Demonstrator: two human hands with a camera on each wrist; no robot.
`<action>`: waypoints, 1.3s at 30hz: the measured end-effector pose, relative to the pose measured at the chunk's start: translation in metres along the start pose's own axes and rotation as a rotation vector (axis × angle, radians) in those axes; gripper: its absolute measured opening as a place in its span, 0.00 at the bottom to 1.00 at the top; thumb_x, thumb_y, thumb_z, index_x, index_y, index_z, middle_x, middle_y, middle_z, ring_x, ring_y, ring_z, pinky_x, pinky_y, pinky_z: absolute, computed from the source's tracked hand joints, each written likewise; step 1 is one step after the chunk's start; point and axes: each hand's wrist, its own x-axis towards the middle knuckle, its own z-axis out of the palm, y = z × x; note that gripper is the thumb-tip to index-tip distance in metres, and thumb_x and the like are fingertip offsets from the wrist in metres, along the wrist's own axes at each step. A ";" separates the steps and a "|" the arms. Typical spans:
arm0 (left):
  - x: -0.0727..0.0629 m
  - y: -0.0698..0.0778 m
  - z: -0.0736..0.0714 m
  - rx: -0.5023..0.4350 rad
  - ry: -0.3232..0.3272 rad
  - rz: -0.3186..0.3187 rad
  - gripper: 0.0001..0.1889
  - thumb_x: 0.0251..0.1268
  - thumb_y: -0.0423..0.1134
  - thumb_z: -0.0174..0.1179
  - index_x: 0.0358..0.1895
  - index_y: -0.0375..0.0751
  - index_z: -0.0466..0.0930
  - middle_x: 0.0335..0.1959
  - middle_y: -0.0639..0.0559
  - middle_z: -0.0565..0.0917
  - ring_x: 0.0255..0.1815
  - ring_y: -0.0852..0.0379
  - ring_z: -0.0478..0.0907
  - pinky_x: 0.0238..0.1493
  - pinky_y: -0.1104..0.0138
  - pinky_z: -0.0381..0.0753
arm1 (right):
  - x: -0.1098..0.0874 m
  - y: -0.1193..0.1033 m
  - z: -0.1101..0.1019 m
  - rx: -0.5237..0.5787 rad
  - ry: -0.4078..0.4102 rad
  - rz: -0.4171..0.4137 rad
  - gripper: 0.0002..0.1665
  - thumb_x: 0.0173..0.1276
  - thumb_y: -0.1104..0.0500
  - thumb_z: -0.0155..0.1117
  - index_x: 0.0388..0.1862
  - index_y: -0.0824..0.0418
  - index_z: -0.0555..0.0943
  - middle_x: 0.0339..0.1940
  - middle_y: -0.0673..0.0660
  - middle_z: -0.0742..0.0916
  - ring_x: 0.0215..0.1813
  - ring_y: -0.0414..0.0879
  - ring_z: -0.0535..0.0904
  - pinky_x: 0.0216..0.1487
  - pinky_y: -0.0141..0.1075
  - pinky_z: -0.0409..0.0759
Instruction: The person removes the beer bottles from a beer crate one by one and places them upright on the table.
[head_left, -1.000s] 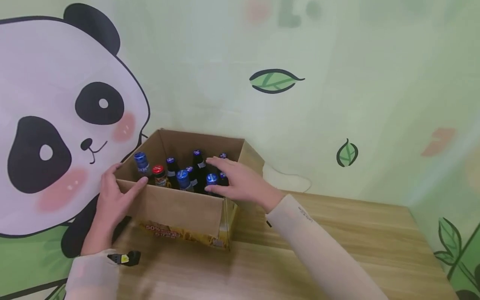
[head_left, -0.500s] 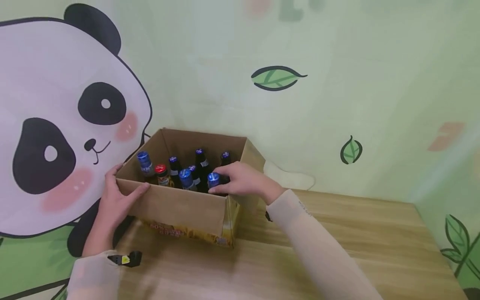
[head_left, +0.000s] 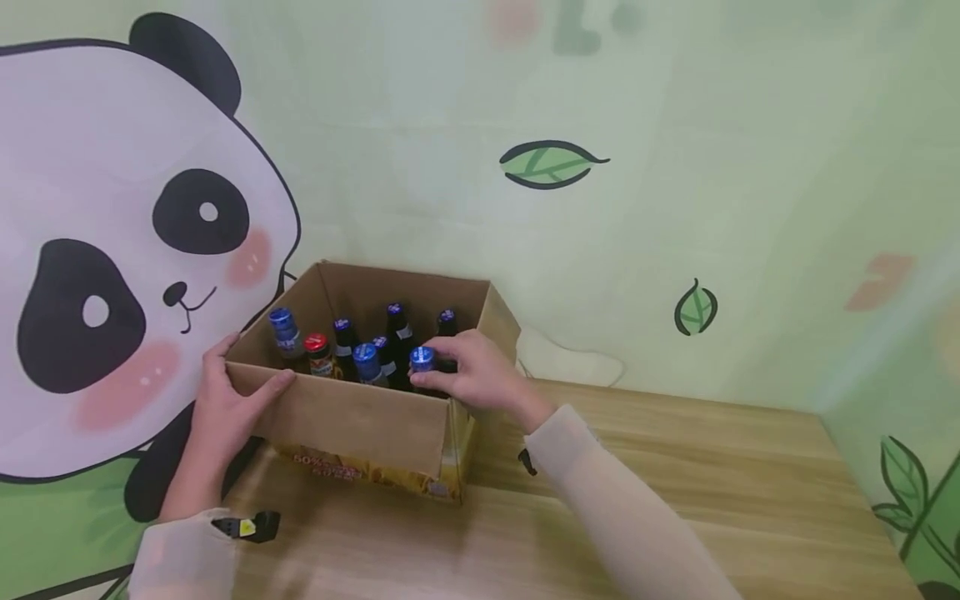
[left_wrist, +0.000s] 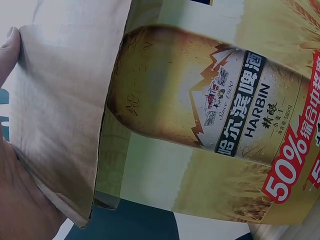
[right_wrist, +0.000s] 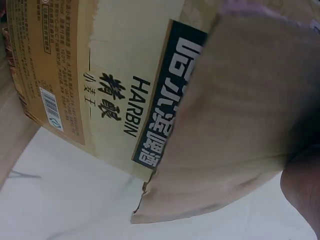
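An open cardboard beer box (head_left: 345,421) holds several upright bottles with blue caps and one with a red cap (head_left: 316,342). My left hand (head_left: 228,408) grips the box's left front corner, thumb over the front flap; part of that hand (left_wrist: 22,195) shows in the left wrist view beside the bare flap (left_wrist: 70,100). Inside the right front of the box, my right hand (head_left: 480,373) holds a blue-capped bottle (head_left: 422,358) by its neck between thumb and fingers. The box walls hide the bottles' lower parts. In the right wrist view a side flap (right_wrist: 230,115) covers most of the hand.
The box stands on a wooden table (head_left: 675,467), close to a green wall sheet (head_left: 420,183) printed with a panda (head_left: 135,108) and leaves. A pale cord (head_left: 581,346) hangs behind the box's right side.
My right hand has come down from above the right front bottle, and its thumb and fingers have closed round the neck. The left hand stays on the box corner.
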 end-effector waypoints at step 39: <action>0.000 -0.001 0.002 0.028 0.026 -0.025 0.55 0.62 0.60 0.67 0.82 0.49 0.38 0.79 0.33 0.50 0.75 0.30 0.52 0.71 0.32 0.52 | 0.057 -0.109 -0.117 0.457 0.577 -0.102 0.13 0.72 0.65 0.65 0.49 0.74 0.82 0.39 0.62 0.89 0.44 0.50 0.87 0.56 0.40 0.83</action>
